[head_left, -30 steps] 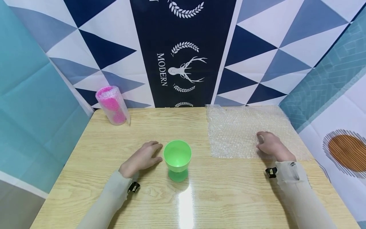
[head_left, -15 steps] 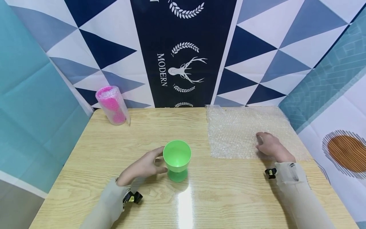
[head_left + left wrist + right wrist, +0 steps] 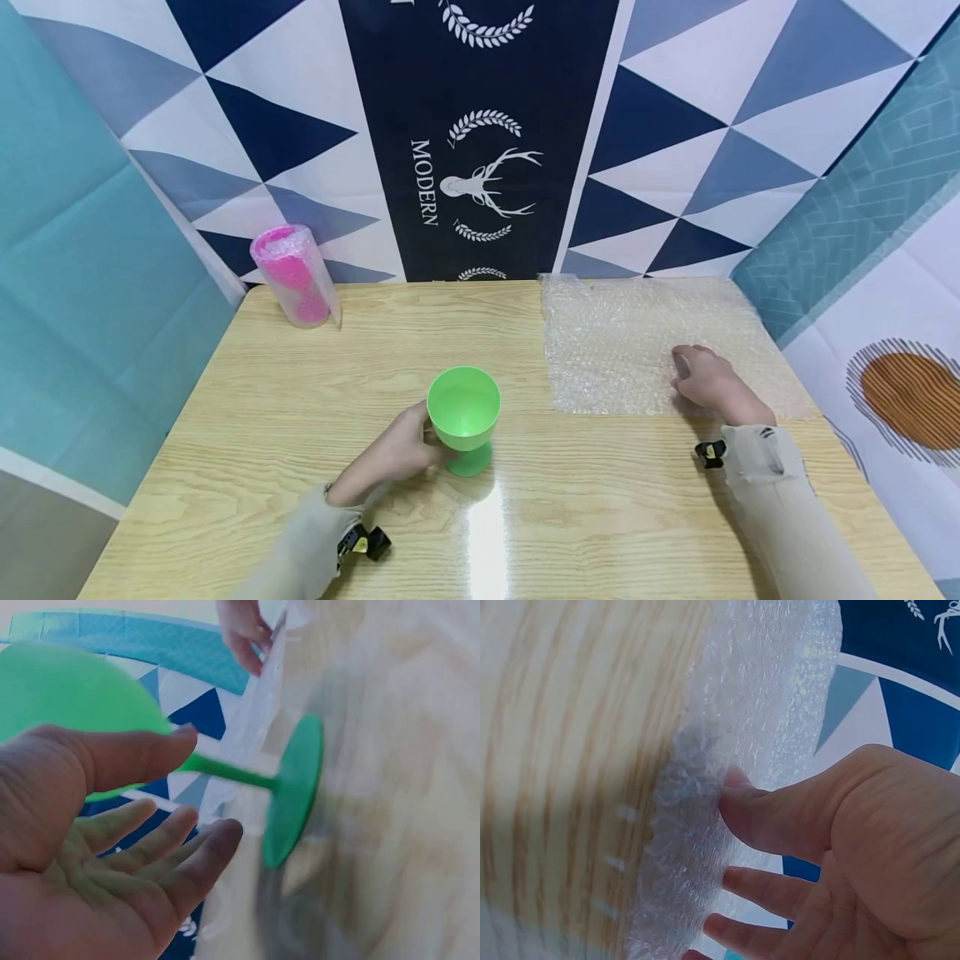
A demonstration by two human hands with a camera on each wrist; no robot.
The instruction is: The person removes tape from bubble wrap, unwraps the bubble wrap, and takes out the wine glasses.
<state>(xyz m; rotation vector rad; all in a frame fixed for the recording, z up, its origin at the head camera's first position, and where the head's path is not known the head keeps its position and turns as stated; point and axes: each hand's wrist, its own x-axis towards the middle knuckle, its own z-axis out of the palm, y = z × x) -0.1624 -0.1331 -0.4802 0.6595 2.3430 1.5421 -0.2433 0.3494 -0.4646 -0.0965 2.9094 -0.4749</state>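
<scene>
A green plastic goblet (image 3: 465,408) stands upright on the wooden table, in the middle of the head view. My left hand (image 3: 405,443) reaches in from its left, with part of the fingers hidden behind the bowl. In the left wrist view the thumb and relaxed fingers lie apart on either side of the goblet's stem (image 3: 229,771), not closed round it. A flat sheet of clear bubble wrap (image 3: 615,350) covers the back right of the table. My right hand (image 3: 712,383) rests over the sheet, its thumb and fingers loosely spread with nothing between them in the right wrist view.
At the back left corner of the table (image 3: 360,350) stands a pink item rolled in bubble wrap (image 3: 296,279). Patterned cloth walls (image 3: 480,142) close off the back and both sides. A strip of glare (image 3: 487,542) lies in front of the goblet.
My left hand has moved right, from beside the goblet to its stem, with the thumb now at the stem's near side. Goblet and right hand have stayed in place.
</scene>
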